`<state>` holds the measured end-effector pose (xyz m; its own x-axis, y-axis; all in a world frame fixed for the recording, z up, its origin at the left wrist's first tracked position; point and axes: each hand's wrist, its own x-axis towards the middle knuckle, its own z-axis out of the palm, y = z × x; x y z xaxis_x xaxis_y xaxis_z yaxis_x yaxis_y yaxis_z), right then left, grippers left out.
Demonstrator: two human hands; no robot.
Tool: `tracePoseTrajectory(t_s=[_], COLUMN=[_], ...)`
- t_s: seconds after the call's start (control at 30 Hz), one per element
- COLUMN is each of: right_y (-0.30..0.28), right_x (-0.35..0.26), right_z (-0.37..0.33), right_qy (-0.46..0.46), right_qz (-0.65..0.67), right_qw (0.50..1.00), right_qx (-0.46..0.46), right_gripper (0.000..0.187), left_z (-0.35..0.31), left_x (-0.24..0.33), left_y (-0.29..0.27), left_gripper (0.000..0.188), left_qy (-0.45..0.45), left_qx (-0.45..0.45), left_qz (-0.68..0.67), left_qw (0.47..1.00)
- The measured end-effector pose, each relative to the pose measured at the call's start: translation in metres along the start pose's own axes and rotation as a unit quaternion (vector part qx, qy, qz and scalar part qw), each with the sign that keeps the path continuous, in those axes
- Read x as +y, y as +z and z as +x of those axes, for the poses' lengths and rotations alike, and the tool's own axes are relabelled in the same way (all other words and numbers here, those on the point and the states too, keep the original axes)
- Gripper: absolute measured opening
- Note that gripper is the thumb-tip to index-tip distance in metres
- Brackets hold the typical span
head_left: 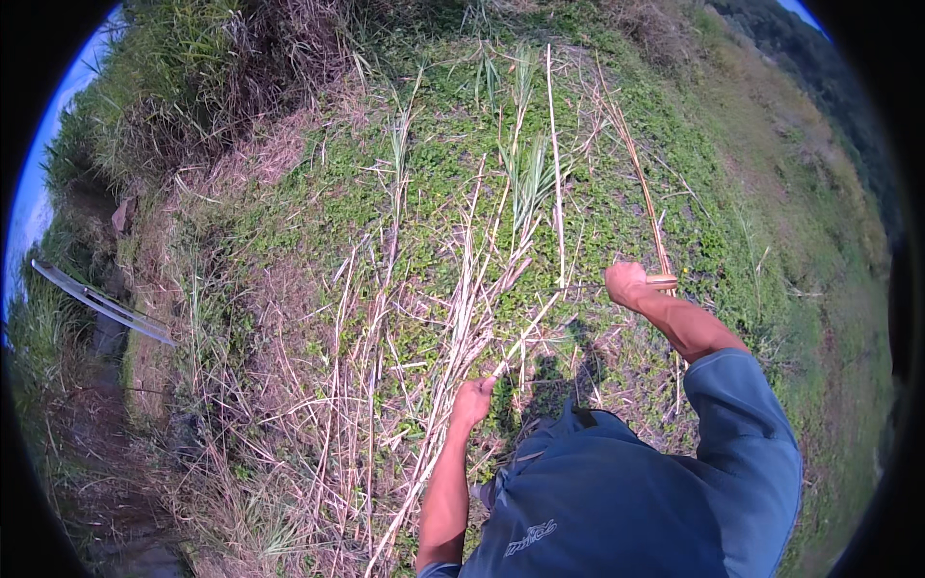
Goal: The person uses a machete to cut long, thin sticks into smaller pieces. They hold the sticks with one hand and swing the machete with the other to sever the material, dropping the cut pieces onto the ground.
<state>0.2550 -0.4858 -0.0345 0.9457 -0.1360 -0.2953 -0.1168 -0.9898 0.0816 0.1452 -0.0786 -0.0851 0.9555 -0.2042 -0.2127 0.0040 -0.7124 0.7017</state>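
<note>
My left hand (470, 403) is gripping a pale stalk (528, 333), which is slanting away from me to the right above the weedy ground (438, 144). My right hand (626, 281) is clutching a tool (663, 281) by its tan handle, its thin end pointing left toward the stalk's far end. Loose stalks (469, 318) are lying ahead of me.

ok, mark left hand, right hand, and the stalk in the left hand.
Left hand (470, 403): head view, middle of the hand.
Right hand (626, 282): head view, middle of the fist.
Pale stalk (526, 335): head view, midway along its bare length.
</note>
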Motion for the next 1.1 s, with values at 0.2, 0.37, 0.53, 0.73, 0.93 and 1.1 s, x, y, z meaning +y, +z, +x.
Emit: tracePoseTrajectory(t_s=[0.2, 0.37, 0.53, 0.73, 0.93, 1.1], right_y=[0.015, -0.007, 0.001, 0.032, -0.004, -0.029], right_x=[-0.017, -0.025, -0.052, -0.102, -0.135, -0.107], right_z=[-0.085, -0.091, -0.097, -0.112, -0.124, -0.094], right_qy=[0.124, 0.095, 0.054, 0.016, -0.078, -0.014], right_qz=[0.24, 0.271, 0.304, 0.373, 0.495, 0.513], right_qw=[0.96, 0.943, 0.936, 0.917, 0.775, 0.759], right_qx=[0.078, 0.169, 0.166, 0.14, 0.386, 0.4], right_gripper=[0.035, 0.034, 0.031, 0.029, 0.02, 0.016], left_z=[-0.043, -0.077, -0.061, -0.039, -0.031, -0.026], left_x=[-0.065, -0.116, -0.074, -0.056, 0.044, 0.065], left_y=[0.059, 0.064, 0.03, 0.012, -0.038, -0.058], left_gripper=[0.06, 0.069, 0.073, 0.064, 0.05, 0.048], left_qy=[-0.13, -0.139, -0.176, -0.233, -0.239, -0.252], left_qx=[-0.055, -0.075, -0.148, -0.202, -0.265, -0.302], left_qz=[-0.015, 0.025, 0.052, -0.136, -0.379, -0.371], left_qw=[0.99, 0.987, 0.972, 0.942, 0.854, 0.841])
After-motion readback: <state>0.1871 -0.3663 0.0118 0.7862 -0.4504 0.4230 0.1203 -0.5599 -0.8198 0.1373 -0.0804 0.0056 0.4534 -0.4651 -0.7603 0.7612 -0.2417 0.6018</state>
